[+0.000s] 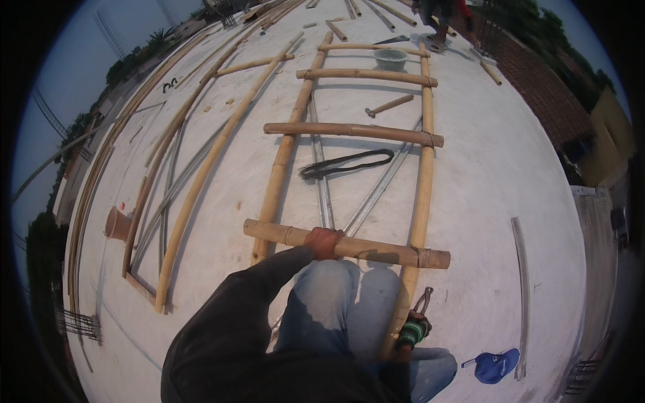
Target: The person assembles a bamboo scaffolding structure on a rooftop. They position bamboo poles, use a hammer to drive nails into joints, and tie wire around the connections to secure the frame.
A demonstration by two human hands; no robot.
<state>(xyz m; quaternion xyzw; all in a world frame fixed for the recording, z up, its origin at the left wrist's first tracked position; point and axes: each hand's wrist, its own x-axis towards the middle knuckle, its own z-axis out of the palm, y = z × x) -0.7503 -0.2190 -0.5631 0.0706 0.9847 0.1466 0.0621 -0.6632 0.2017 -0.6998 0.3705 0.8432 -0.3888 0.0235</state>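
My left hand (324, 243) is closed around the nearest bamboo crosspiece (383, 251), which lies across two long bamboo poles of a ladder-like frame. Its right end meets the right-hand pole (424, 181) at what looks like a tie. Beside the lower part of that pole, my right hand (413, 329), with green and dark bands about it, is closed on a pair of pincers (424, 300) whose metal end points forward. Farther up the frame lie more crosspieces, among them a darker bamboo one (356, 131). A looped bundle of black wire (346, 163) rests between the poles.
Inside the frame lie a hammer (390, 105) and a grey basin (391, 60). A second bamboo frame (211, 161) and an orange bucket (117, 224) are left. At right lie a blue cap (496, 367) and a grey strip (520, 295). Another person (438, 23) is at the far end.
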